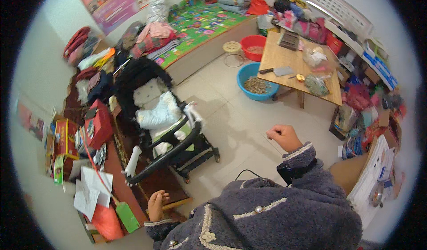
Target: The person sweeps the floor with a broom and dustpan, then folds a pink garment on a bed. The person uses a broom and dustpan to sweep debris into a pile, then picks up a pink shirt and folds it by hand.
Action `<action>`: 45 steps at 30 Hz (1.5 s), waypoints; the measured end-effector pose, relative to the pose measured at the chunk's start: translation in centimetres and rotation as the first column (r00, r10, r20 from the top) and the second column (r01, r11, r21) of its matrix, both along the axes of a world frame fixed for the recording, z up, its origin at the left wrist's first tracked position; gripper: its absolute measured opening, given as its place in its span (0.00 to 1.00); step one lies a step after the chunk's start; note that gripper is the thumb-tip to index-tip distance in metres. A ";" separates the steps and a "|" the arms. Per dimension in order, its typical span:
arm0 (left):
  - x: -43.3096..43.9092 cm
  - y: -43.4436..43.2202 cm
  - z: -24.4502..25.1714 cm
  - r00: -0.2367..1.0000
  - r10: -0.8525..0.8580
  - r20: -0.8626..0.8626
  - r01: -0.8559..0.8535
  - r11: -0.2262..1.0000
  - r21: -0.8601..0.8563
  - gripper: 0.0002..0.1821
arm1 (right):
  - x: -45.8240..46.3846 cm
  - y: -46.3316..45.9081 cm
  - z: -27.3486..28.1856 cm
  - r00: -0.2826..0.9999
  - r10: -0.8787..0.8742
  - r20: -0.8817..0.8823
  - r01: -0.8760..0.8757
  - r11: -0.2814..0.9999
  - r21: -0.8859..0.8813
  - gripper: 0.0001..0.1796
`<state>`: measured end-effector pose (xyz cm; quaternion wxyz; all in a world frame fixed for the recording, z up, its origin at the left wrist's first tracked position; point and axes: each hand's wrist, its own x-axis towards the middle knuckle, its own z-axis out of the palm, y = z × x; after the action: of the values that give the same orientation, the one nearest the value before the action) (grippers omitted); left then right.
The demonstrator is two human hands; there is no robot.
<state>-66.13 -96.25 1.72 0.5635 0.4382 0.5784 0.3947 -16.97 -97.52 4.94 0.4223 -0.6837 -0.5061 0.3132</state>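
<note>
My right hand (284, 137) is raised over the tiled floor with curled fingers; whether it holds anything small cannot be made out. My left hand (157, 203) is low, beside the brown wooden furniture, its fingers loosely bent, with no object visible in it. In front of me and to the left stands a black stroller (166, 140) with a light blue fleecy cloth (160, 111) on it. Farther off, a wooden table (280, 58) holds a cleaver (283, 71), a cut apple (300, 78) and plastic bags (316, 85).
A blue basin (248, 93) with small brownish pieces, a red basin (253, 47) and a round stool (232, 46) stand near the table. Left is a cluttered reddish-brown surface (128, 190) with papers and a green fly swatter (127, 217). Boxes and bags line the right wall.
</note>
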 end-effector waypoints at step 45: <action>47.6 45.7 2.8 0.969 -0.191 0.159 0.170 0.976 0.134 0.12 | 35.9 30.8 -4.8 0.949 -0.280 -0.143 0.271 0.959 -0.081 0.11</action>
<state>-18.49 -50.58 4.49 0.6176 0.4866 0.4608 0.4117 18.91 -66.71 0.18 0.4787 -0.7341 -0.3619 0.3179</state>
